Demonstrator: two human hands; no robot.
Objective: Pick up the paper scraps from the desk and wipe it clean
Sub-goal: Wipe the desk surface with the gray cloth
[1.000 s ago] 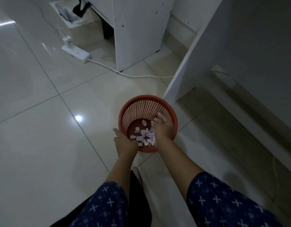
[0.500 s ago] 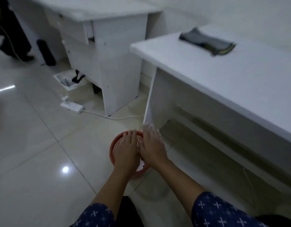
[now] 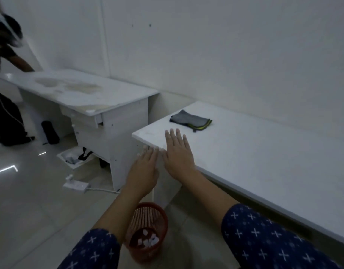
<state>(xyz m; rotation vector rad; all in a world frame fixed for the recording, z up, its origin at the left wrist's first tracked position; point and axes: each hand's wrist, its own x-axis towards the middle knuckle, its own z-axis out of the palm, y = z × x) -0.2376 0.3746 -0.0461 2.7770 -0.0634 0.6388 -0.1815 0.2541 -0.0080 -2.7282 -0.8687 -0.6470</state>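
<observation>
Both my left hand point(image 3: 146, 167) and right hand point(image 3: 177, 152) hover flat and empty at the white desk point(image 3: 264, 152); the white paper scraps point(image 3: 148, 242) seemingly all lie in the red mesh basket point(image 3: 148, 214), folded grey cloth point(image 3: 190, 121) untouched.

White paper scraps point(image 3: 148, 242) lie in the red basket point(image 3: 146, 216); folded grey cloth point(image 3: 190, 121) rests on the desk point(image 3: 264, 152).

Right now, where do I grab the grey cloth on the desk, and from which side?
Probably pinch the cloth by its near edge from above with the right hand, coming from the front: it lies flat, folded, just beyond that hand.
</observation>
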